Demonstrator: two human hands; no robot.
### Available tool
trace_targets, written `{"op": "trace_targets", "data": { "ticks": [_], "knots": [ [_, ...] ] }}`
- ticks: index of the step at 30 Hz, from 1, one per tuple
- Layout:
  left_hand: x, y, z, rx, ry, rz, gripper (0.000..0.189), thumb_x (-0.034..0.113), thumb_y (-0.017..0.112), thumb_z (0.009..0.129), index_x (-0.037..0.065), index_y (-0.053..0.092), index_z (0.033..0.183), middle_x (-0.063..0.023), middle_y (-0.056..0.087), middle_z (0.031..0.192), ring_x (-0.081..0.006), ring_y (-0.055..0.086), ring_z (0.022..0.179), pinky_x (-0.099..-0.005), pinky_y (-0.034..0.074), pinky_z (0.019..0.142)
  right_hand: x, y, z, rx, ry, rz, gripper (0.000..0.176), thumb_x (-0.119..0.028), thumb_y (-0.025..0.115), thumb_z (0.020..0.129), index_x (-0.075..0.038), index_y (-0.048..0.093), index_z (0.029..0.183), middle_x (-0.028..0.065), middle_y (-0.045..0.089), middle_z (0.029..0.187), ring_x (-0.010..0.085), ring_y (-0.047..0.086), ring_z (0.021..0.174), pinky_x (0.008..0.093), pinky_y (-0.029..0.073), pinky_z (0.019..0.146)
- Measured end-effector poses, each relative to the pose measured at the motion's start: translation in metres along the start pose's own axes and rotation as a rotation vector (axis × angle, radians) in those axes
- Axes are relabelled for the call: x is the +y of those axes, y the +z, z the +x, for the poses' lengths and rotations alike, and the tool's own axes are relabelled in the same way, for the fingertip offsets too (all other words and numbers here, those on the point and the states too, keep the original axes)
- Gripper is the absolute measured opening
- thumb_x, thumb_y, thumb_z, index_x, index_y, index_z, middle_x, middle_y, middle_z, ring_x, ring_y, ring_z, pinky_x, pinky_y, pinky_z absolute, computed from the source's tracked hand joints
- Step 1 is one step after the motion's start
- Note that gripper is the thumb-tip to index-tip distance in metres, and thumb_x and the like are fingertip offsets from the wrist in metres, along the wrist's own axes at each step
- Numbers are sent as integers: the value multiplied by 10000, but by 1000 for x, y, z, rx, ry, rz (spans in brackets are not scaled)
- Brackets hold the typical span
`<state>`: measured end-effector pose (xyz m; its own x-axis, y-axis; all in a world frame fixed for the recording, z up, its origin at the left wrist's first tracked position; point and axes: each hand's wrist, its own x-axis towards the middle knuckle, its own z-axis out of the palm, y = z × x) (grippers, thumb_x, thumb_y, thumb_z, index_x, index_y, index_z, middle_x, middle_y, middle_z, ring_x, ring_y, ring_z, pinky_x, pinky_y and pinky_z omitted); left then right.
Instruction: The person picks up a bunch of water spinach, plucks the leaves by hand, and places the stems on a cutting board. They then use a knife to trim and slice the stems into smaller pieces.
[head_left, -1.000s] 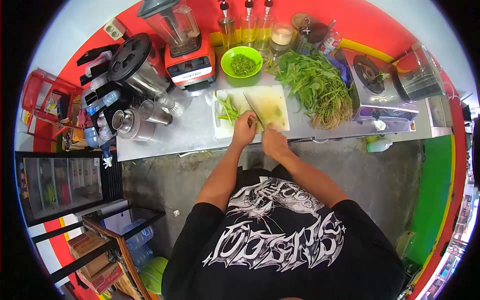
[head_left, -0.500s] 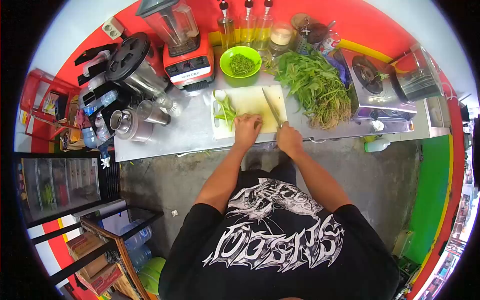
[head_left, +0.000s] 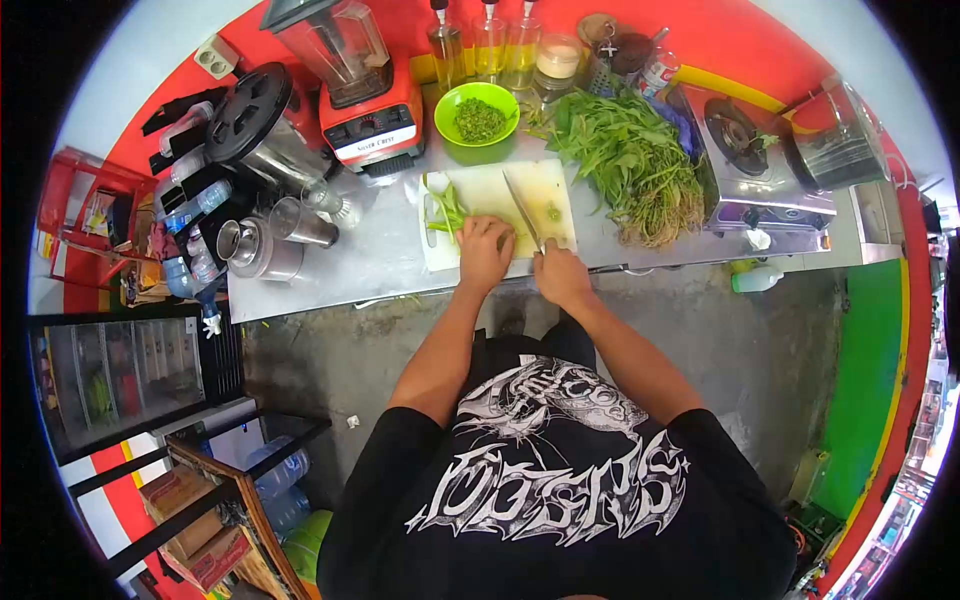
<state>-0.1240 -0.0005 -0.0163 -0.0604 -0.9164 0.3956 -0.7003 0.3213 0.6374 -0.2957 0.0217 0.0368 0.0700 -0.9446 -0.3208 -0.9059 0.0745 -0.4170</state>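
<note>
A white cutting board (head_left: 545, 175) lies on the metal counter. My right hand (head_left: 562, 276) grips a knife (head_left: 521, 206), its blade pointing away from me across the board. Beside it, my left hand (head_left: 486, 252) is closed with curled fingers over green stalks (head_left: 446, 210), whose far ends stick out to the left. What the left fingertips press on is mostly hidden. Small chopped green bits (head_left: 554, 213) sit on the board to the right of the blade. Behind the board stands a lime-green bowl (head_left: 478, 152) holding chopped greens (head_left: 480, 121).
To the right lies a large bunch of leafy greens (head_left: 630, 160) with roots, next to a gas stove (head_left: 745, 190). A red blender (head_left: 372, 130) and steel containers (head_left: 262, 250) stand on the left. Oil bottles (head_left: 489, 45) line the wall.
The knife and my right hand have shifted left, closer to my left hand. Chopped bits now show to the right of the blade. The camera view has moved slightly.
</note>
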Motion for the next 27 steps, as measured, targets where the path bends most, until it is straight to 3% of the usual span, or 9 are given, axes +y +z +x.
{"op": "trace_targets", "data": {
  "ticks": [6, 9, 14, 18, 24, 25, 27],
  "knots": [
    [-11, -13, 4, -96, 59, 34, 153, 178, 733, 824, 113, 716, 962, -39, 642, 1080, -286, 531, 1087, -453, 375, 903, -7, -4, 0, -44, 35, -3, 375, -303, 512, 999, 19, 528, 1189, 319, 686, 1009, 501, 672, 952, 580, 522, 868],
    [-21, -28, 3, -188, 232, 70, 230, 183, 700, 847, 101, 670, 1060, -65, 616, 1111, -302, 533, 1092, -450, 394, 910, -14, -6, -3, -72, 17, 36, 366, -272, 489, 1000, 43, 523, 1183, 327, 685, 1018, 502, 674, 957, 578, 523, 876],
    [-36, -34, 5, -213, 305, 109, 226, 207, 688, 884, 105, 665, 1084, -76, 618, 1114, -308, 535, 1117, -450, 398, 931, -23, 4, -8, -59, 58, 20, 304, -165, 462, 987, 68, 516, 1176, 313, 699, 1031, 478, 695, 973, 540, 550, 874],
    [-35, -25, 5, -198, 244, 143, 162, 198, 692, 900, 114, 687, 1039, -47, 638, 1135, -294, 541, 1082, -425, 394, 913, -12, 27, 0, -32, 94, 22, 285, -183, 462, 991, 59, 511, 1134, 331, 689, 996, 494, 689, 919, 561, 546, 839],
    [-33, -28, 8, -210, 198, 154, 135, 200, 687, 897, 112, 677, 999, -27, 630, 1085, -287, 533, 996, -429, 391, 869, -13, 5, 19, -82, -53, -27, 319, -224, 489, 1022, 72, 524, 1138, 321, 690, 1012, 491, 684, 959, 546, 543, 851],
    [-33, -27, 9, -192, 199, 144, 151, 209, 691, 892, 111, 676, 1006, -39, 621, 1059, -291, 532, 995, -431, 395, 868, -20, -7, 17, -116, -14, -45, 243, -102, 509, 936, 61, 542, 1113, 306, 697, 1057, 448, 706, 970, 503, 562, 873],
    [-34, -27, 9, -223, 175, 159, 152, 211, 683, 897, 121, 669, 1018, -43, 610, 1051, -294, 531, 1011, -436, 400, 878, -25, -16, 6, -106, -16, -11, 246, -105, 506, 939, 62, 541, 1116, 308, 696, 1054, 449, 706, 966, 505, 562, 870]
  ]
}}
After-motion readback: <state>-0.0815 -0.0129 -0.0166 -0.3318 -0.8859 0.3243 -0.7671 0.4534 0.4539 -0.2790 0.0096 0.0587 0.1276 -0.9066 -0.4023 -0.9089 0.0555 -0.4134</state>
